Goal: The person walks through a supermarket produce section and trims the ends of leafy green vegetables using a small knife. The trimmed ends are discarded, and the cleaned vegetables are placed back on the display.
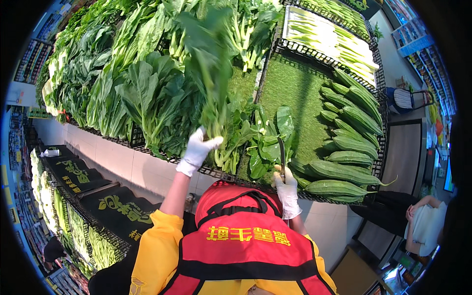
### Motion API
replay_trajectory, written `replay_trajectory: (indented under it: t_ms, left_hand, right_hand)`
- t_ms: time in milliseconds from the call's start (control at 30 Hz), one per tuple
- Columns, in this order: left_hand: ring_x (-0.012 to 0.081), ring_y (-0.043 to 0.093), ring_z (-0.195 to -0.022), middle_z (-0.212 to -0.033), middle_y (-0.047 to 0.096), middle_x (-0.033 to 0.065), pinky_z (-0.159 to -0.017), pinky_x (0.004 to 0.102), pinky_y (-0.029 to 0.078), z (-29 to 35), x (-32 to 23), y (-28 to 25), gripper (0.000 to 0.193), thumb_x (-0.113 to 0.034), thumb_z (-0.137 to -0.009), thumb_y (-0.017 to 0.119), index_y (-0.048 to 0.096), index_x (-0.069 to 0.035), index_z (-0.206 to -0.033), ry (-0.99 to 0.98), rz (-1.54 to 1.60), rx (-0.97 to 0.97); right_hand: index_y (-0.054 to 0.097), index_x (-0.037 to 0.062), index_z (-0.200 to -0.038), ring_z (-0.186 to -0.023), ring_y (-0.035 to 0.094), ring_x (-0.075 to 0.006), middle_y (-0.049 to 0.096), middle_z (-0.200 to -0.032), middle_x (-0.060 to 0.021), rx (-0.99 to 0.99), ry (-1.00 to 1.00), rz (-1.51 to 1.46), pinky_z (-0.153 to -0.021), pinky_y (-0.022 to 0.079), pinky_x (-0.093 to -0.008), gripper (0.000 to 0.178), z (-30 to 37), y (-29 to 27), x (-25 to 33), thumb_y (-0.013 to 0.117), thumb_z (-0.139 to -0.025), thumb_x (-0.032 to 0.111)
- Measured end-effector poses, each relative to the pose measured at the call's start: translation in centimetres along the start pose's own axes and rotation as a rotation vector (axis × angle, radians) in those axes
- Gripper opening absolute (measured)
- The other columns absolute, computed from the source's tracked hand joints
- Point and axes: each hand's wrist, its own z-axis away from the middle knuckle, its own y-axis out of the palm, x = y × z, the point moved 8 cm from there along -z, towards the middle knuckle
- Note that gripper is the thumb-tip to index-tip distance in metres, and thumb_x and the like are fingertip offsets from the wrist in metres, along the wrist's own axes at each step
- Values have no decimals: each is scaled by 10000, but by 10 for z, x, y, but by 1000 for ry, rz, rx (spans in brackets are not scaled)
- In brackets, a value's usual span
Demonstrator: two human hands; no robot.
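Note:
My left hand (pixel 197 150), in a white glove, grips the stem end of a bunch of leafy greens (pixel 211 64) and holds it up over the produce display; the leaves are blurred. My right hand (pixel 286 189), also gloved, is closed on a knife (pixel 282 155) whose dark blade points up beside a small pile of loose green leaves (pixel 268 142). Both hands are at the front edge of the display shelf (pixel 216 172).
Heaps of leafy greens (pixel 128 83) fill the shelf's left side. Long ridged gourds (pixel 349 142) lie at the right on green turf (pixel 295 88). Pale stalks (pixel 329 37) sit behind. Lower shelves (pixel 93 206) at the left. Another person (pixel 423 221) stands at the right.

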Motion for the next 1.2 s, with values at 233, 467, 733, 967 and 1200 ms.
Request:
replay_trajectory:
  t_ms: [233, 467, 733, 967, 1200]
  left_hand:
    - [410, 591, -987, -1027, 614, 272, -846, 436, 469, 24, 128, 10, 643, -377, -745, 696, 492, 48, -1183, -220, -951, 69]
    - [404, 597, -945, -1020, 604, 257, -787, 467, 476, 27, 140, 10, 485, -325, -752, 709, 490, 4, -1035, -169, -957, 60]
    - [303, 546, -884, -989, 566, 130, -769, 394, 451, 41, 42, -77, 481, -190, -727, 748, 552, -27, -1135, 319, -944, -675]
    - [275, 524, -957, -1066, 524, 113, -763, 381, 442, -6, 47, -79, 732, -429, -670, 763, 493, -77, -1252, 25, -1650, -450]
    - [262, 552, -831, -896, 506, 86, -607, 364, 503, -16, 43, -89, 512, -278, -676, 721, 524, -109, -1117, 149, -1594, -422]
  right_hand:
    - [582, 29, -1152, -596, 534, -65, 619, -762, -14, -26, 72, -60, -548, 453, -214, 268, 8, -7, -13, 589, -889, 82]
    - [605, 50, -1149, -759, 609, -177, 606, -931, -105, 131, -490, 179, -692, 485, -263, 275, -24, 58, 96, 611, -876, 83]
    - [523, 77, -1238, -968, 595, -342, 568, -1156, -156, 63, -805, 794, -845, 491, -370, 355, -86, 167, 123, 565, -892, 150]
    - [561, 21, -1200, -929, 632, -167, 646, -1028, -92, 254, -448, 187, -808, 494, -279, 305, -71, 114, 105, 593, -903, 83]
    - [570, -8, -1193, -772, 652, -120, 673, -966, -71, 202, -108, 69, -675, 487, -217, 310, -15, 49, 51, 616, -895, 63]
